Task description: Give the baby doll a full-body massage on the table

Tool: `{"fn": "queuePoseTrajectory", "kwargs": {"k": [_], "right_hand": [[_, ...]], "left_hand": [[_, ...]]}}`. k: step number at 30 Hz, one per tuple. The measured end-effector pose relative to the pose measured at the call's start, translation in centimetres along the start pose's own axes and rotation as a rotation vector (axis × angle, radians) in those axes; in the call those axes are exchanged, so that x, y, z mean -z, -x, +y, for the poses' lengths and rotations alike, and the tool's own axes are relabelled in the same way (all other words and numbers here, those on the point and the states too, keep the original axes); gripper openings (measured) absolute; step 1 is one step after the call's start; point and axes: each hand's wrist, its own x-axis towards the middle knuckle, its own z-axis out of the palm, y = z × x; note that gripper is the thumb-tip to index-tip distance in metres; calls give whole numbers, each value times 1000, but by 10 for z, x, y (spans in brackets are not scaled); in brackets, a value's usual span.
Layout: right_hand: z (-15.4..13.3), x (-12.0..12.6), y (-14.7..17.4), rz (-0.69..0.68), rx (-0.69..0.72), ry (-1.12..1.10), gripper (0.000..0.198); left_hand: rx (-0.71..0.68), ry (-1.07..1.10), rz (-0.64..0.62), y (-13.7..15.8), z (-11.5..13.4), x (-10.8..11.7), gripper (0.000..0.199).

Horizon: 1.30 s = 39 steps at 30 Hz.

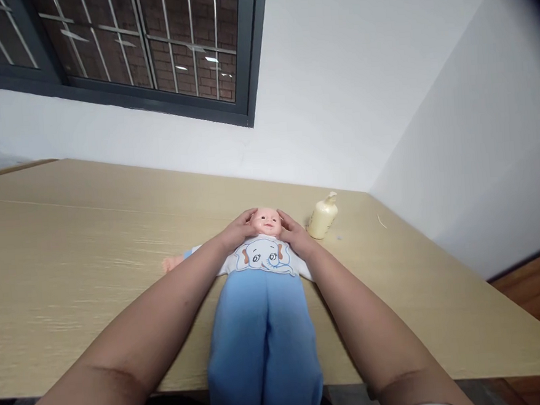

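Note:
A baby doll [266, 280] lies on its back on the wooden table, its head toward the wall. It wears a white top with an elephant print and light blue trousers, whose legs reach past the table's near edge. My left hand [240, 230] cups the left side of the doll's head [268, 222], fingers curved round it. On the opposite side, my right hand [294, 230] holds the head in the same way. One doll hand [172, 262] shows beyond my left forearm. A pale yellow pump bottle [323, 218] stands just right of my right hand.
The light wooden table [92, 239] runs up to a white wall [336, 87]. A dark-framed window [148, 44] with metal bars is above it at the left. A thin pale strand [381, 221] lies right of the bottle.

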Motion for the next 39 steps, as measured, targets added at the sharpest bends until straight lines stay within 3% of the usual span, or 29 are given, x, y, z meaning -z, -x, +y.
{"fn": "queuePoseTrajectory", "kwargs": {"k": [3, 6, 12, 17, 22, 27, 32, 35, 39], "right_hand": [[3, -1, -3, 4, 18, -84, 88], [4, -1, -3, -31, 27, -129, 87], [5, 2, -1, -8, -41, 144, 112], [3, 2, -2, 10, -2, 291, 115], [4, 1, -1, 15, 0, 220, 106], [5, 2, -2, -10, 38, -35, 89], [0, 0, -1, 19, -53, -178, 86], [-1, -2, 1, -15, -19, -107, 89], [0, -3, 3, 3, -20, 117, 109]], "left_hand": [[16, 114, 2, 1, 2, -2, 70], [4, 84, 14, 2, 2, -2, 75], [28, -100, -7, 5, 4, -2, 93], [52, -207, 23, 9, 11, -6, 100], [21, -154, -23, 8, 11, -4, 84], [-5, 48, -135, 3, 3, 1, 73], [51, 204, -101, 3, 3, 1, 66], [76, 157, -42, 7, 9, -2, 78], [86, -69, 38, 13, 15, -7, 102]]}}
